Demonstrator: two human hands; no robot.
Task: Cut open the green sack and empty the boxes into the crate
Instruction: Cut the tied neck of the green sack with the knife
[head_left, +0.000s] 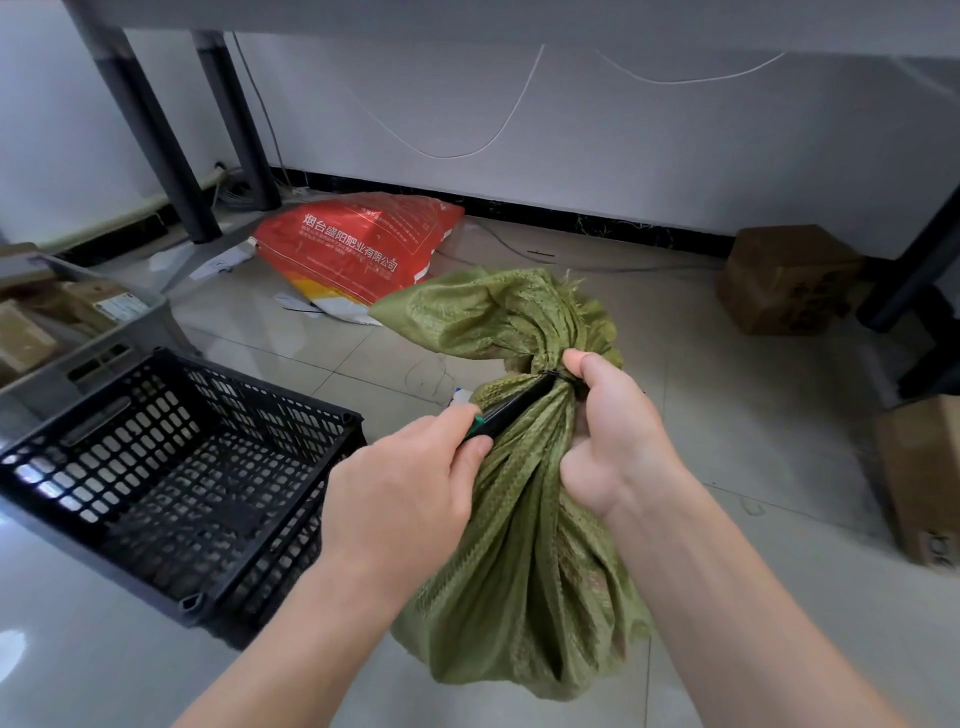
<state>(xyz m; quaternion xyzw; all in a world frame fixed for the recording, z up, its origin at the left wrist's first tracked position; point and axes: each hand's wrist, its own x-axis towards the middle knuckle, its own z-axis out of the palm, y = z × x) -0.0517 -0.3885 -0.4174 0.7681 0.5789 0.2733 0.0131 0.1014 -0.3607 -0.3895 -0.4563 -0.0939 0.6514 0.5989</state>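
A green woven sack (524, 582) stands on the tiled floor in the middle, its neck cinched by a black tie (551, 375). My right hand (608, 441) grips the sack's neck just below the tie. A dark cutter with a green handle (511, 410) is gripped in my left hand (405, 488), its tip resting against the tie. The black plastic crate (171, 467) sits to the left of the sack, with nothing visible inside. The boxes inside the sack are hidden.
A red printed bag (358, 244) lies behind the sack near the wall. Cardboard boxes (784, 280) stand at the right, another (924, 478) at the right edge. A grey bin (78, 332) with parcels is at the left. Table legs (156, 140) stand at the back left.
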